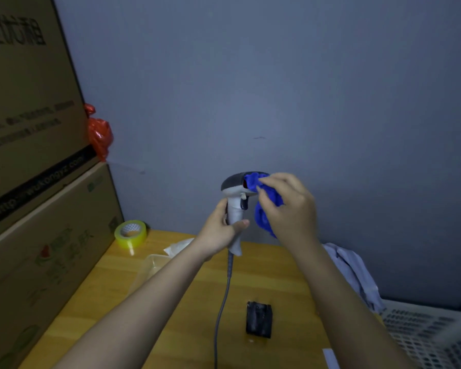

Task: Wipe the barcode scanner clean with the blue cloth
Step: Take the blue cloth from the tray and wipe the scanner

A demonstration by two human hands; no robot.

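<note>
A grey and white barcode scanner [234, 191] is held upright above the wooden table [186, 310], its head pointing right. My left hand [220, 230] grips its handle. My right hand [288, 206] holds a bunched blue cloth [264, 206] pressed against the front of the scanner's head, where a red glow shows. Part of the cloth hangs down below my right hand. The scanner's grey cable [224, 296] runs down from the handle to the table's near edge.
Stacked cardboard boxes [32, 182] rise on the left, with a red plastic bag [99, 134] behind them. On the table lie a yellow tape roll [130, 233], a clear plastic container [155, 265] and a small black object [259, 319]. A white perforated basket [431, 334] and pale fabric [354, 272] are at the right.
</note>
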